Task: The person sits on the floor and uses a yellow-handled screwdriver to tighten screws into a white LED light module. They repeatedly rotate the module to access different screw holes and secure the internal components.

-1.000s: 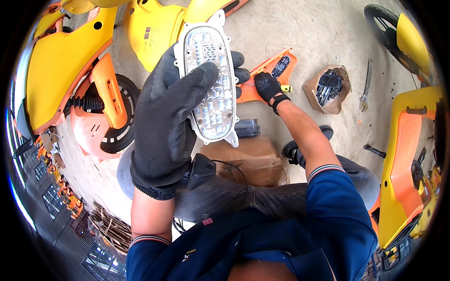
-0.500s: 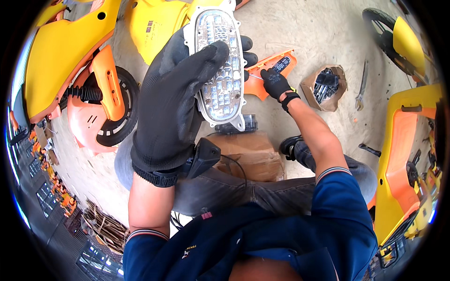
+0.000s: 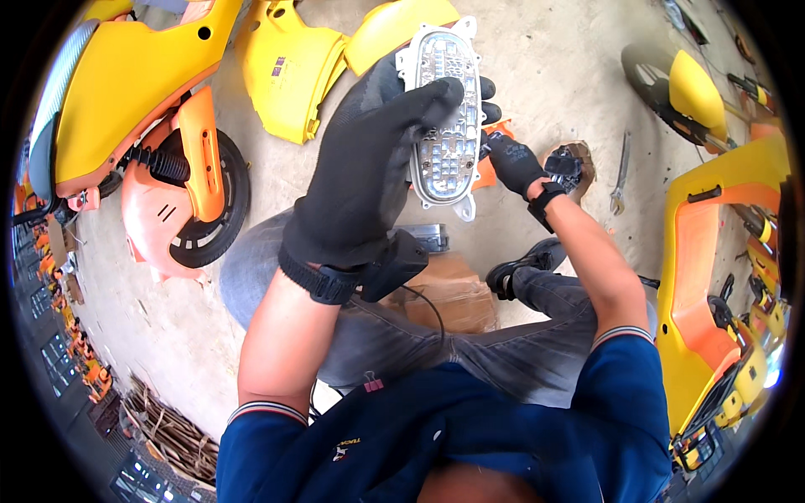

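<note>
My left hand (image 3: 356, 172), in a black glove, is closed around a long oval headlight (image 3: 450, 168) with a clear lens and a pale rim with screw tabs. Its thumb lies across the lens and fingertips show past the far edge. Beyond the lamp, my gloved right hand (image 3: 516, 163) is closed by an orange panel (image 3: 485, 174) on the floor. It appears to grip a screwdriver, whose thin shaft showed earlier and is now hidden. The lamp covers much of the panel.
A cardboard box (image 3: 453, 293) stands before my legs, a dark unit (image 3: 429, 237) on it. Right are a bag of black parts (image 3: 574, 168) and a wrench (image 3: 621, 172). A yellow scooter (image 3: 126, 109) stands left; yellow panels (image 3: 289, 75) lie ahead, a yellow-orange frame (image 3: 683, 251) at right.
The headlight and my left hand have shifted right and a little down in the view. My right hand appears slightly lower and now largely hides the panel's display end. The view itself has shifted.
</note>
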{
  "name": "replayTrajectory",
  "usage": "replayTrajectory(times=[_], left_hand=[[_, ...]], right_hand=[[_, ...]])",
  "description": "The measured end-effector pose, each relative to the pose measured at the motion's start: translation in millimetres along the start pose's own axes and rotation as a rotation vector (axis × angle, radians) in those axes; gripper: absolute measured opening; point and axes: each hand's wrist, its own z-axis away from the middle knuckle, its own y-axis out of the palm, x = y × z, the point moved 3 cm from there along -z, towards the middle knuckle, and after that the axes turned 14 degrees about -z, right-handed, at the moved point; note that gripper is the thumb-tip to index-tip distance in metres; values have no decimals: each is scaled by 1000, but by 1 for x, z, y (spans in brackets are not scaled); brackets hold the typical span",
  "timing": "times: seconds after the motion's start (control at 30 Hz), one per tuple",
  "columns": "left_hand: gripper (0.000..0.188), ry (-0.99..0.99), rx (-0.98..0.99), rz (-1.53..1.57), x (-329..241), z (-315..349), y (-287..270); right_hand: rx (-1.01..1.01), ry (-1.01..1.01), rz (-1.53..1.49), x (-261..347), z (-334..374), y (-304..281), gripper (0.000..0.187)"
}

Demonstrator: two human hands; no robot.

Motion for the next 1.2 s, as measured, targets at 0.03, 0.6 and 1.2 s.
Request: replayTrajectory(times=[0.03,0.6,1.2], left_hand=[[39,27,32,-16,-2,1,2],[59,10,388,122,24,-4,45],[44,-24,464,21,40,4,51]], right_hand=[[8,-32,79,11,1,-18,15],[-698,192,-1023,232,112,-201,22],[-685,86,-968,216,112,-180,31]])
